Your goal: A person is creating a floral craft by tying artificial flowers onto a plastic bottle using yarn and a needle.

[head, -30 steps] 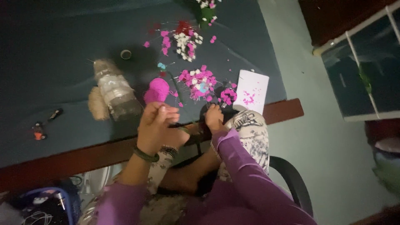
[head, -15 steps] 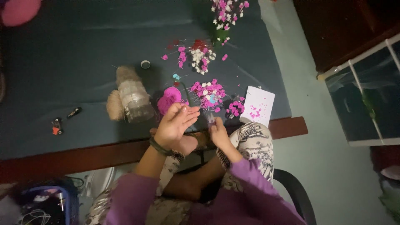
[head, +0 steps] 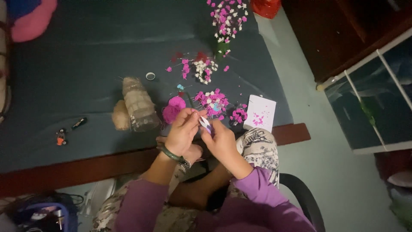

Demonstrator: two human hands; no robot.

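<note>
A dark teal table [head: 86, 64] stretches out in front of the seated person, its wooden edge running just past their knees. Scattered on it are a heap of pink and white paper flowers [head: 212, 102], a second cluster [head: 198, 66] farther back, and a green-stemmed bouquet [head: 227, 19] near the far edge. A clear plastic bottle [head: 138, 105] lies on its side to the left, with a magenta pompom [head: 173, 109] beside it and a white card [head: 260, 113] dotted pink to the right. A small ring of tape [head: 150, 76] sits well apart.

Both hands meet just above the near table edge. Between them is a small white-and-purple piece [head: 205, 123], too small to identify. The left hand [head: 182, 131], a dark bangle at its wrist, pinches it from the left with curled fingers; the right hand [head: 223, 139] grips it from the right, fingers pressed together.
</note>
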